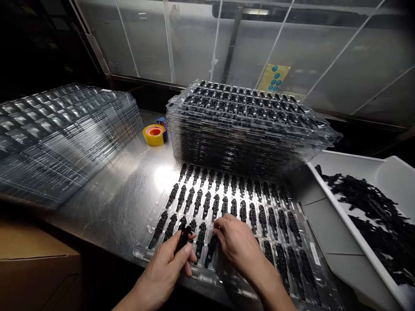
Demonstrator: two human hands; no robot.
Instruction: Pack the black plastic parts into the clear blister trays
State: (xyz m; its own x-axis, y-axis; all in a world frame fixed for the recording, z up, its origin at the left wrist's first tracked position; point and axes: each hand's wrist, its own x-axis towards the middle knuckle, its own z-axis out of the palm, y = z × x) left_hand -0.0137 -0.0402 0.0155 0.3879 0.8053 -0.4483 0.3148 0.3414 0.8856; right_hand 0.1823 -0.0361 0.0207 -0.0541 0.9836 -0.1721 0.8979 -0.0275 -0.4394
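Observation:
A clear plastic tray [142, 250] lies on the steel table in front of me, its pockets filled with rows of small black plastic parts [207, 203]. My left hand [168, 263] is closed, pinching a black part [183, 236] over the tray's front left rows. My right hand [238, 244] rests on the tray's front middle, fingers curled down onto a pocket with a black part [211, 248] next to the fingertips; whether it grips anything is hidden.
A tall stack of filled clear trays [246, 129] stands behind the working tray. Empty clear trays [55, 138] are piled at left. Tape rolls [154, 134] sit at the back. A white bin [343, 216] of loose black parts is at right. A cardboard box [32, 268] is lower left.

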